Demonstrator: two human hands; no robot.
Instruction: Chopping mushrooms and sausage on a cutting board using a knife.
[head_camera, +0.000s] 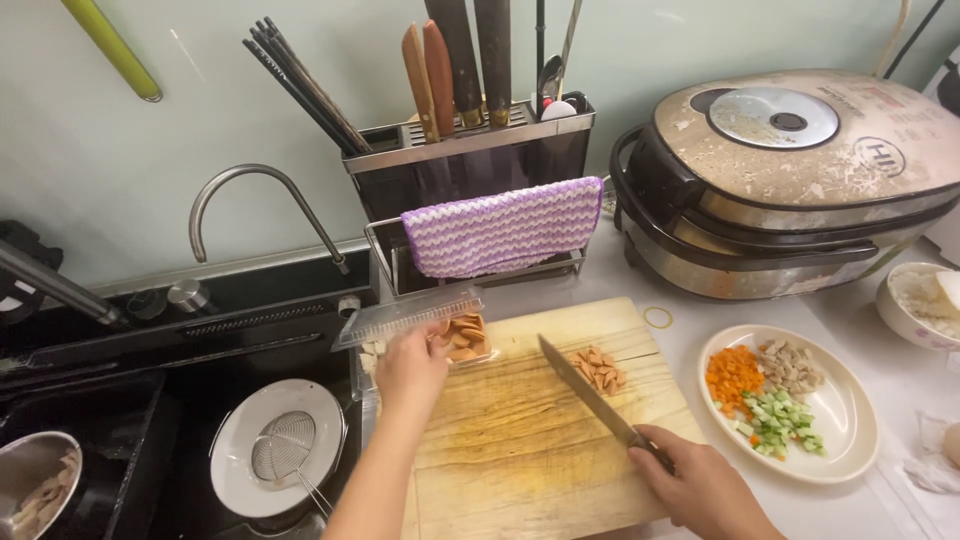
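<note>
Partly done: small sausage pile (599, 370) chopped on cutting board (520, 440), right hand (700, 490) clamped on knife (590, 400), left hand (410, 365) gripping clear sausage tray (465, 338) at board's far edge, more uncut.

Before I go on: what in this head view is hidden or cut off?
- Left hand: fingertips hidden behind the clear plastic box; its grip is unclear.
- Knife handle: covered by the right hand.
- Metal bowl: cut off by the left edge.
- White bowl: cut off by the right edge.
</note>
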